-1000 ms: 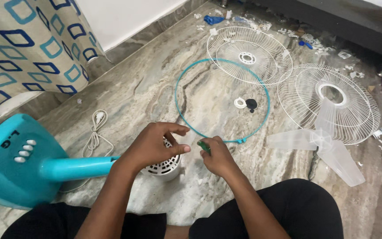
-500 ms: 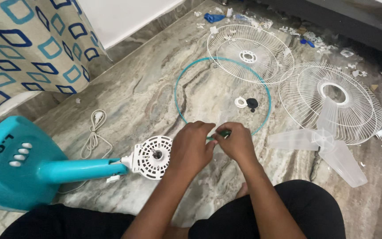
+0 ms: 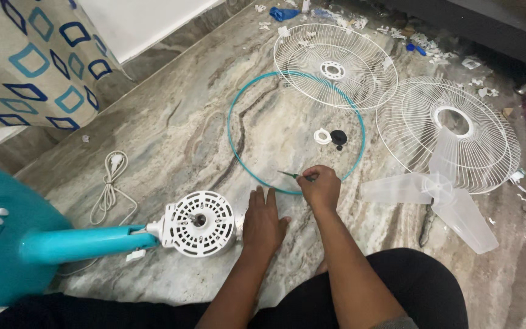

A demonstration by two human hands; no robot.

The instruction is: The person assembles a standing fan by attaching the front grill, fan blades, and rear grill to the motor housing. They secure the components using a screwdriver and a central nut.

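Right hand (image 3: 320, 186) grips screwdriver (image 3: 289, 175) — left hand (image 3: 262, 222) flat.

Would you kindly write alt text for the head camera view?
A person's right hand holds a thin green-handled screwdriver over a marble floor; the left hand rests flat beside a white round vented fan motor housing. Two white wire fan guards lie beyond.

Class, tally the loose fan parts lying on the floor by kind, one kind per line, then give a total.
White wire fan guards: 2
Teal guard ring: 1
Clear three-blade propeller: 1
Small white ring nut: 1
Small black cap: 1
Total: 6
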